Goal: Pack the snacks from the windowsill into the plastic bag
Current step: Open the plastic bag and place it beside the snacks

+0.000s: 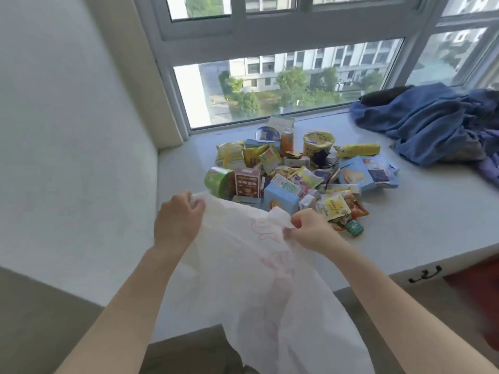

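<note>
A thin white plastic bag with faint pink print hangs in front of me over the near edge of the windowsill. My left hand grips the bag's top edge on the left. My right hand pinches the top edge on the right. Just beyond the hands lies a pile of snacks: small boxes, foil packets, a green roll, an orange can and a yellow-lidded cup. The bag's mouth looks flat; I see nothing inside it.
A heap of blue clothes covers the sill at the right. The window glass stands behind the snacks, and a white wall closes the left side. A drawer handle shows below the sill's front edge.
</note>
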